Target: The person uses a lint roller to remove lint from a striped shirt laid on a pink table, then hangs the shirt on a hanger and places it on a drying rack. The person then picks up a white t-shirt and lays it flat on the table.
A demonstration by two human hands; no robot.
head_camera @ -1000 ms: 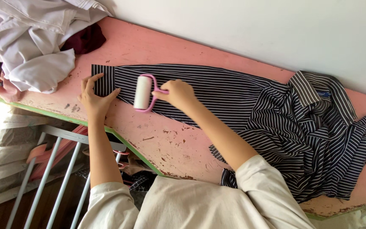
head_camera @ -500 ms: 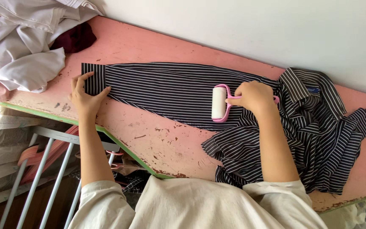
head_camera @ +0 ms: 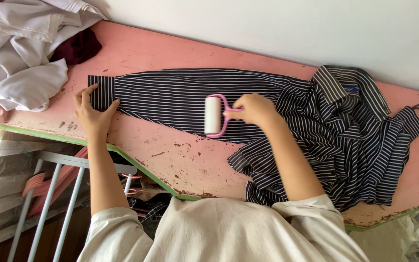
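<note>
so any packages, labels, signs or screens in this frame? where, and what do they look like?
Label: small blue tag inside the collar of the striped shirt, upper right on the pink table; rectangular, print too small to tell.
No packages, signs or screens in view.
</note>
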